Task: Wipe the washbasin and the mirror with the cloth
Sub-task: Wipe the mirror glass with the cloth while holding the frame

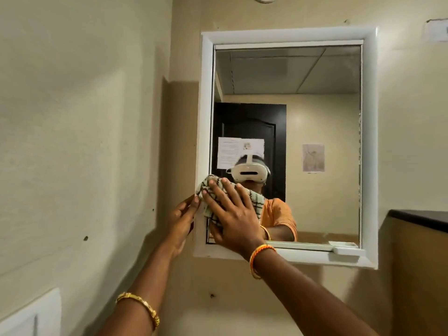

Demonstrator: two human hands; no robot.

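Observation:
A white-framed mirror (315, 112) hangs on the beige wall ahead of me. A pale checked cloth (213, 183) with dark lines is pressed flat against the mirror's lower left corner under my right hand (232, 214), fingers spread over it. My left hand (181, 219) grips the outer left edge of the mirror frame, just beside the cloth. The washbasin is out of view. The glass reflects a person in an orange top wearing a white headset.
A small white tray (344, 248) sits on the mirror's bottom ledge at the right. A dark countertop edge (419, 219) juts in at the right. A white panel (29, 314) is on the left wall, low down.

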